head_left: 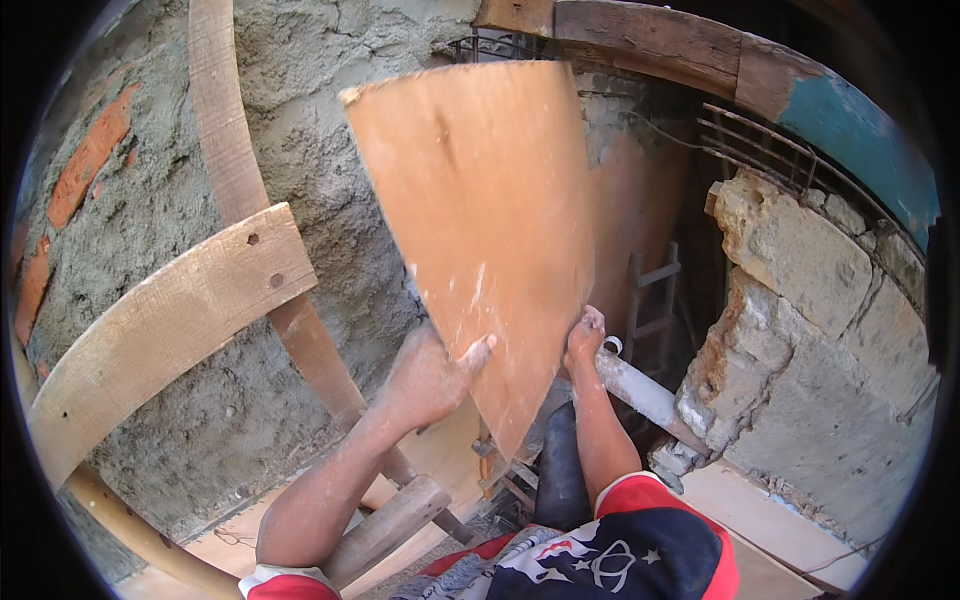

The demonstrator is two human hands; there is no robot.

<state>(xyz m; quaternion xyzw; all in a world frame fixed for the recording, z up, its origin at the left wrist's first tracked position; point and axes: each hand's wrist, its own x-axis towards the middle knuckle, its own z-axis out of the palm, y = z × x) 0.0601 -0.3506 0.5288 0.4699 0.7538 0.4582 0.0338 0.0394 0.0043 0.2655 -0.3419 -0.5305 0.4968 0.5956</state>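
Observation:
A broad plywood sheet (pixel 500 230), orange-brown with white scuffs and a dark knot mark, stands tilted in front of me. My left hand (pixel 432 375) grips its left edge, thumb laid over the near face and the other fingers out of sight behind it. At the right edge my right hand (pixel 584 338) is closed on the same sheet, fingers curled at the rim. The sheet narrows toward its lower end, between my forearms. Its top edge looks rough, with a pale chipped corner at the left.
Wooden boards (pixel 170 335) cross at the left before a rough cement wall (pixel 330 60). A broken masonry wall (pixel 800 300) with steel bars (pixel 760 145) stands right, beside a pale pipe (pixel 645 395). A wooden beam (pixel 650 40) spans the top; a ladder (pixel 655 300) stands deeper in.

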